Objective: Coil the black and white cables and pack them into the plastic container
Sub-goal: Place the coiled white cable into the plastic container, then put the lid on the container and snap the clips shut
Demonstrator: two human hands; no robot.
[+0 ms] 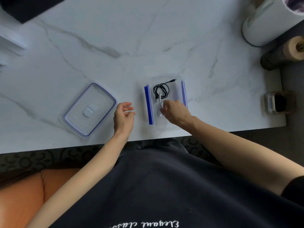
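A clear plastic container (pixel 148 104) with blue side clips sits near the table's front edge. Inside it, at the far end, lies the coiled black cable (pixel 162 90), one plug sticking out toward the far right corner. My right hand (pixel 175 112) is inside the container, its fingers pinched on the white cable (pixel 160 102), which runs under the hand and is mostly hidden by it. My left hand (pixel 124 116) hovers just left of the container with fingers loosely apart and nothing in it. The container's lid (pixel 89 109) lies flat to the left.
A white cylinder (pixel 269 22) stands at the far right corner, with a dark roll (pixel 283 53) and a small jar (pixel 279 102) along the right edge. A black pad (pixel 31 7) and white boxes (pixel 11 43) sit far left. The marble table's front edge (pixel 115 145) is close to my body.
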